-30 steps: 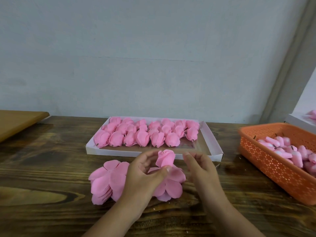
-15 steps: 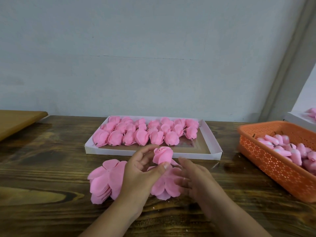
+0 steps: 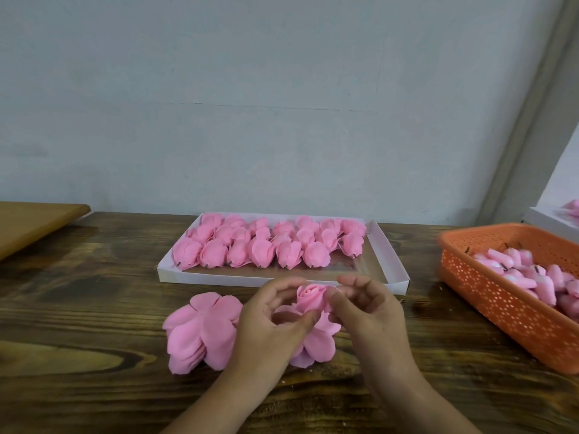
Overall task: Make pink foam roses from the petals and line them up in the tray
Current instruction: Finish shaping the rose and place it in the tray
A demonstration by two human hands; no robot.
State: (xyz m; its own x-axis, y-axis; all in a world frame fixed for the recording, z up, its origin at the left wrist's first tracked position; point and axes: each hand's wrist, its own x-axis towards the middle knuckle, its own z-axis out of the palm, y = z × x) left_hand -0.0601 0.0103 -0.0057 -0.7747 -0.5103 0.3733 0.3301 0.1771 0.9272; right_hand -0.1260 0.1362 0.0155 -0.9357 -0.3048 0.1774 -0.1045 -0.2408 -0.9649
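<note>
Dark stained wooden tabletop (image 3: 78, 308), pale grey wall behind. Person seated at near edge, both forearms bare, reaching in from the bottom of the view.

Between the hands: one pink foam rosebud (image 3: 310, 296), tightly rolled, standing upright over a flat pink foam petal layer (image 3: 316, 341) that spreads out beneath it on the table. Left hand (image 3: 269, 324) curled around the bud's left side and base, thumb and fingers pinched closed on it. Right hand (image 3: 366, 311) closed against the bud's right side, fingertips (image 3: 335, 297) pressing a petal edge up to the bud. Whether the bud's stem passes through the flat layer cannot be made out.

Just left of the left hand: a stack of loose pink foam petal layers (image 3: 200, 330), fanned, lying flat on the wood and partly hidden by the wrist.

Beyond the hands, near: shallow white cardboard tray (image 3: 394, 270), long side toward the person. Finished pink foam roses (image 3: 266, 242) lie in it in about three close rows, filling the left and rear part; the right front corner of the tray floor shows bare.

Far right: orange perforated plastic basket (image 3: 488, 292) holding a heap of pink foam buds (image 3: 532, 270), some with dark stubs visible. Far left edge: a tan wooden board (image 3: 31, 220).
</note>
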